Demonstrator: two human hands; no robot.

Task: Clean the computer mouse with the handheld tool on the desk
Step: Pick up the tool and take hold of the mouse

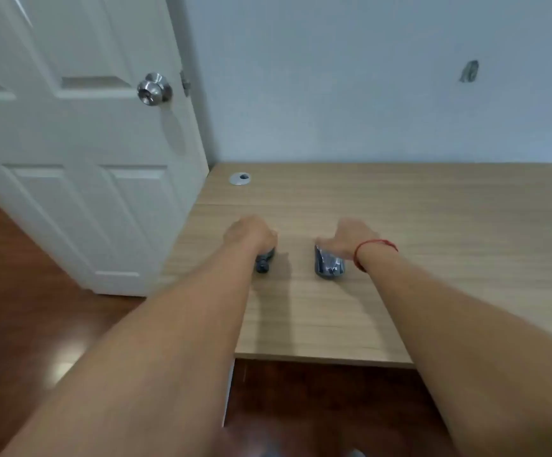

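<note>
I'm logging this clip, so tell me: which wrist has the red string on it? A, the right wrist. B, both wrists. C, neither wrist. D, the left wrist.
A: the red string loops around the wrist of the right hand, which is over the mouse; the left hand, on the dark tool, has a bare wrist.

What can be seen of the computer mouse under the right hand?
The computer mouse is dark grey with a glossy, reflective shell, probably plastic. It lies flat on the wooden desk, its near end towards the camera. The right hand rests over its far part, fingers curled on it, hiding buttons and wheel. No cable shows. The image is too blurred to show markings or dirt.
</note>
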